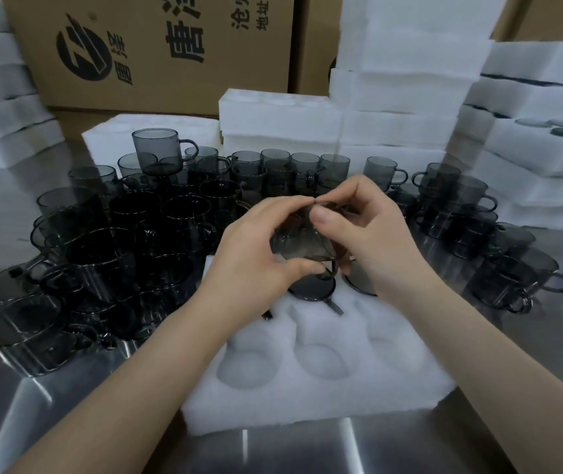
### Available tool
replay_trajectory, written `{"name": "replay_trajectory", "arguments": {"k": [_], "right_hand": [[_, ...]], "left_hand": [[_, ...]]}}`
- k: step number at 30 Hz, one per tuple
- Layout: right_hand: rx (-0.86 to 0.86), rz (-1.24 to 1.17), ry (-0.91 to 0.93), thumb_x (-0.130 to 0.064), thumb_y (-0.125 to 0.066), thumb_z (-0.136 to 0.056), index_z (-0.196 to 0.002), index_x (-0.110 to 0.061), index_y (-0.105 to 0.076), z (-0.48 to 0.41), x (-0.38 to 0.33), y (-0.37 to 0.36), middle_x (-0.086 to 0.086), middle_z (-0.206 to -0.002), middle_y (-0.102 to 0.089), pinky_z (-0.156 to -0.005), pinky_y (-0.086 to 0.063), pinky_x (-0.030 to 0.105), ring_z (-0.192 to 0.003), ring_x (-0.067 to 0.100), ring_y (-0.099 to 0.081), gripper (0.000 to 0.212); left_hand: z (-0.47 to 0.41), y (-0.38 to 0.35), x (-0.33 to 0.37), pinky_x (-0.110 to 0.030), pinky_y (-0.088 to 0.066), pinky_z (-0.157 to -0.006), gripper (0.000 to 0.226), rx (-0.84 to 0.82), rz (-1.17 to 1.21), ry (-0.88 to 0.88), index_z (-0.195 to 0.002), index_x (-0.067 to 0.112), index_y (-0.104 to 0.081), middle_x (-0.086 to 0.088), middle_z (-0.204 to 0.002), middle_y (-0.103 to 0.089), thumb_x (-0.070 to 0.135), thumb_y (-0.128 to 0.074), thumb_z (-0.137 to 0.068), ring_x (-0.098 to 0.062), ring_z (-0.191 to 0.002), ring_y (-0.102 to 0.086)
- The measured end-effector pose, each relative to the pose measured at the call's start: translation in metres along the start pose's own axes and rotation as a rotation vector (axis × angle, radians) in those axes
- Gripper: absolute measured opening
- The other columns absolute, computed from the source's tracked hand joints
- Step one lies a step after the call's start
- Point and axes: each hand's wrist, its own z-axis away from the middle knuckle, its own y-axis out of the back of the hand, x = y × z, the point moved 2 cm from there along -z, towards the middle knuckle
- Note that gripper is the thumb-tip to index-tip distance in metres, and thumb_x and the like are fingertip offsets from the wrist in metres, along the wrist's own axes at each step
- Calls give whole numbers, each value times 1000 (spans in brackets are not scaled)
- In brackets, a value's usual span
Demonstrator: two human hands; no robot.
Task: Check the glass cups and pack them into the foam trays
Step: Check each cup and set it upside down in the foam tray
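Observation:
Both hands hold one smoky grey glass cup [302,242] above the far row of a white foam tray [324,381]. My left hand [259,248] grips its left side with curled fingers and thumb underneath. My right hand [372,230] pinches the rim and right side. Under the held cup two cups [312,289] sit in the tray's far pockets, partly hidden by my hands. The near pockets [319,359] hold nothing. Several loose grey cups [115,254] crowd the steel table to the left, behind and right.
Stacks of white foam trays [410,97] rise at the back right, and more stand at the far left [2,107]. Brown printed cartons [156,53] stand behind. One cup [156,150] is stacked on others at the back. The steel table [50,412] reflects light near me.

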Motion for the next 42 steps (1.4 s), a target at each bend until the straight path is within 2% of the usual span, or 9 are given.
{"name": "replay_trajectory", "arguments": {"k": [5,9,13,17,21,28,32,38,42], "right_hand": [[90,-180,-167,-33,-66,-86,-74,-20,-64,-4,5,4,0,-65,-63,-34,-29,17,-42,14,-42,17],[-77,-427,-297,-19,-59,-84,-99,-19,-76,-8,9,7,9,-96,-69,-65,-40,28,-80,29,-49,22],[-280,-529,-315,-12,-62,-80,-119,-16,-65,-7,8,10,4,-106,-68,-61,-44,17,-72,9,-56,39],[-237,-362,-277,-10,-64,-78,-113,-13,-60,-6,8,11,4,-95,-64,-45,-37,20,-60,12,-54,35],[-52,-90,-210,-27,-73,-74,-90,-17,-59,-4,8,7,-4,-74,-65,-36,-33,18,-47,11,-49,24],[151,-5,-159,-32,-51,-100,-74,-17,-54,-4,9,6,-3,-53,-52,-31,-30,18,-33,15,-37,30],[31,-284,-240,-27,-41,-103,-106,-10,-68,-6,8,4,16,-86,-60,-48,-39,25,-65,26,-42,32],[-250,-405,-331,-38,-42,-94,-135,-4,-52,-4,3,-1,23,-134,-56,-93,-51,42,-112,32,-55,54],[-253,-392,-355,-31,-50,-94,-133,-3,-47,-3,-6,1,22,-122,-61,-73,-57,39,-94,32,-63,48]], "left_hand": [[-1,0,-2,-32,-44,-106,67,-60,120,32,-129,21,-59,9,-123,-65,12,-85,-68,-6,-117,-58],[-3,2,-5,-33,-46,-104,55,-51,233,60,-126,27,-58,7,-119,-67,20,-75,-74,-9,-114,-62],[-3,3,-10,-37,-47,-103,47,-41,288,87,-122,28,-59,7,-114,-68,19,-71,-78,-12,-110,-64],[-3,1,-10,-33,-48,-100,48,-66,205,78,-122,25,-62,10,-110,-69,26,-72,-75,-9,-105,-65],[-1,-2,-7,-21,-48,-95,48,-95,86,51,-118,33,-62,19,-105,-69,34,-73,-72,2,-104,-62],[-1,-5,-3,-13,-41,-94,60,-155,-57,14,-131,27,-53,26,-109,-61,46,-65,-75,3,-109,-56],[-1,-2,-4,-12,-40,-96,56,-76,45,46,-132,25,-49,20,-119,-62,37,-67,-81,4,-114,-55],[-2,-1,-5,-35,-47,-100,50,-28,212,65,-124,24,-37,36,-105,-59,38,-63,-83,1,-110,-59],[-1,-1,-9,-29,-43,-103,67,-21,202,77,-130,26,-35,18,-127,-55,39,-72,-76,-1,-121,-53]]}}
